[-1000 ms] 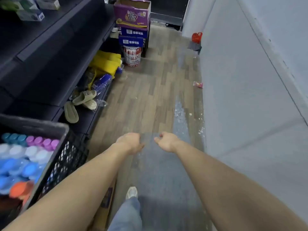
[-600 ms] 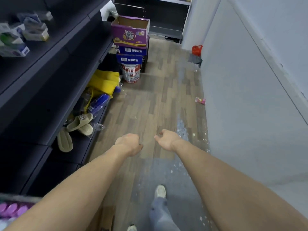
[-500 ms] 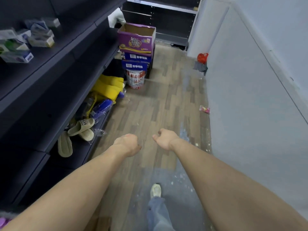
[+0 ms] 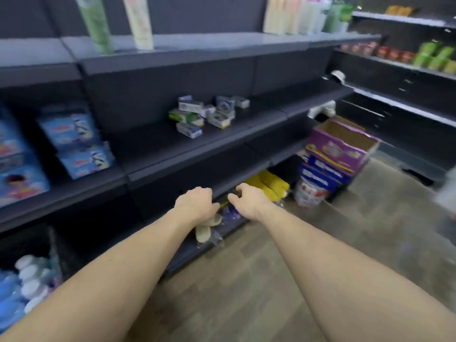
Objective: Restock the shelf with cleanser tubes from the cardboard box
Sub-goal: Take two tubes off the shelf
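Observation:
Both my arms reach forward over the aisle floor. My left hand [image 4: 195, 203] is curled into a fist and holds nothing. My right hand [image 4: 249, 199] is loosely curled with the thumb apart, also holding nothing. Tall tubes stand on the top grey shelf [image 4: 209, 44]: a green tube [image 4: 96, 23], a cream tube [image 4: 138, 21] and a row of pale tubes [image 4: 298, 14] further right. An open purple cardboard box [image 4: 341, 144] tops a stack on the floor at the right; its contents are hidden.
Small boxes [image 4: 207, 114] lie on the middle shelf, blue packs [image 4: 74, 141] to their left. A black crate of bottles [image 4: 29, 280] sits at the lower left. Yellow items [image 4: 270, 185] and slippers [image 4: 204, 232] occupy the bottom shelf. A paint can [image 4: 308, 193] stands under the stack.
My view has swung up and left from the floor to the shelving. Both hands stay out in front and hold nothing. The crate is back in view at the lower left.

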{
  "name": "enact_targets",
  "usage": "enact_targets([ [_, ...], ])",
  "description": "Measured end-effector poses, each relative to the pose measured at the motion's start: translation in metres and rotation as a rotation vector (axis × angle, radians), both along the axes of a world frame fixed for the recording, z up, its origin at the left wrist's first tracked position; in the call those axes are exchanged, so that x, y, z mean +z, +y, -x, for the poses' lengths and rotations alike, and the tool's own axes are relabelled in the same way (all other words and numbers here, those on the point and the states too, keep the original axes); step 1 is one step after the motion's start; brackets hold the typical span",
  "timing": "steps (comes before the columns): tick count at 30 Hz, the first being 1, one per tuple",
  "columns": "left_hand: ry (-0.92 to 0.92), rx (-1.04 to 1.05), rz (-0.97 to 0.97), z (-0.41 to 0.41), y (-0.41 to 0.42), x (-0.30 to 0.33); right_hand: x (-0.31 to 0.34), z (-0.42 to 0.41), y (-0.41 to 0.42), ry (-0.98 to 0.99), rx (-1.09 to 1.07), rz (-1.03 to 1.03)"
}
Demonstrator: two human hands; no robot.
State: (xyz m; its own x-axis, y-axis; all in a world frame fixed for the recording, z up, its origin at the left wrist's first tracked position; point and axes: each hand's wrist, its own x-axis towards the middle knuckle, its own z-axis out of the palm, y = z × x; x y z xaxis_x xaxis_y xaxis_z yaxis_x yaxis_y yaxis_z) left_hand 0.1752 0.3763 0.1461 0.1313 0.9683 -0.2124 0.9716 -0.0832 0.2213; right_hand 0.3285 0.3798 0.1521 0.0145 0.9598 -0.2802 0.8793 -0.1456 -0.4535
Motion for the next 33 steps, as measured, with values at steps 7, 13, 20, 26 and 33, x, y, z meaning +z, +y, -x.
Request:
enact_targets([
  [7,0.051,0.268,-0.256,0.09,0.052,0.094,0.088,0.062,0.083,0.062,0.128,-0.334],
  [13,0.048,0.472,-0.441,0.137,0.085,0.149,0.15,0.129,0.131,0.079,0.261,-0.512],
  [20,0.103,0.601,-0.628,0.16,0.119,0.181,0.174,0.158,0.188,0.161,0.285,-0.588],
  [26,0.095,0.7,-0.716,0.161,0.162,0.198,0.192,0.165,0.243,0.334,0.237,-0.608],
  [33,-0.099,0.864,-0.79,0.154,0.231,0.209,0.209,0.19,0.306,0.542,0.289,-0.624],
])
